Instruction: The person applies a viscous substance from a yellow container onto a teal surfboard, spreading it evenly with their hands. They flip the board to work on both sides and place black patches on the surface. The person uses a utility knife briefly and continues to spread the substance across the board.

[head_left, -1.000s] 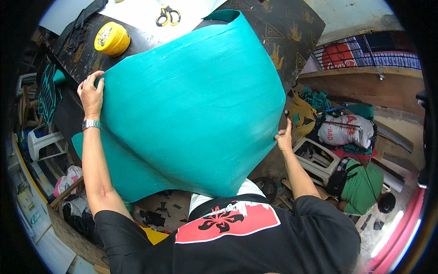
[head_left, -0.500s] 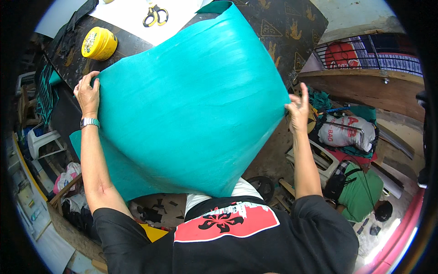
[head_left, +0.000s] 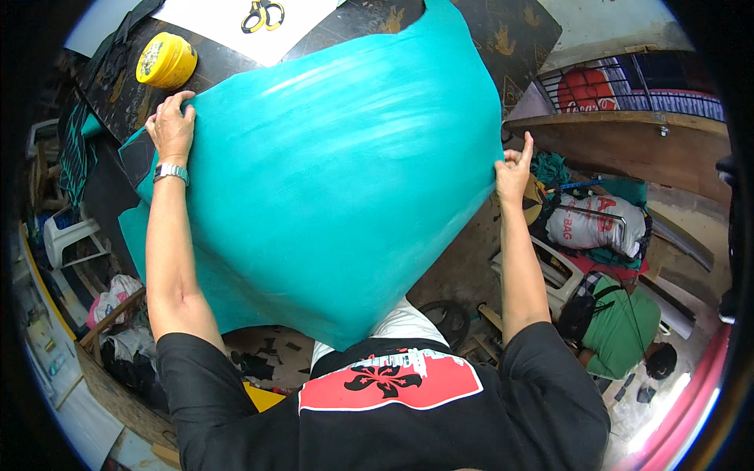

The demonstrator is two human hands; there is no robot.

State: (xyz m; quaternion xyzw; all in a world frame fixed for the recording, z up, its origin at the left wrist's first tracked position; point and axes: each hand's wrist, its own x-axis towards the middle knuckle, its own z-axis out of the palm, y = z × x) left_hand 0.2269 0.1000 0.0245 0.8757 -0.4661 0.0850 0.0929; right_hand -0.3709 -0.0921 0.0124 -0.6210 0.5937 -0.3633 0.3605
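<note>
A large teal sheet of leather-like material (head_left: 338, 180) spreads over the near part of the dark table and hangs down to my lap. My left hand (head_left: 171, 129) grips its left edge, thumb and fingers closed on the margin. At the right edge, my right hand (head_left: 514, 169) pinches the sheet between thumb and fingers, with one finger pointing up. The sheet's lower left part folds back beneath my left forearm. Its far edge reaches past the top of the view on the right.
On the dark patterned table (head_left: 345, 23) lie white paper (head_left: 212, 23) and black-and-yellow scissors (head_left: 261, 16). A yellow tub (head_left: 166, 61) stands near my left hand. To the right are a stuffed white sack (head_left: 597, 224) and a person in green (head_left: 620, 326). A white stool (head_left: 75, 239) is at left.
My left hand has moved right and slightly up with its edge of the sheet. The sheet's far right part now lies flatter and extends farther up. My right hand has barely shifted.
</note>
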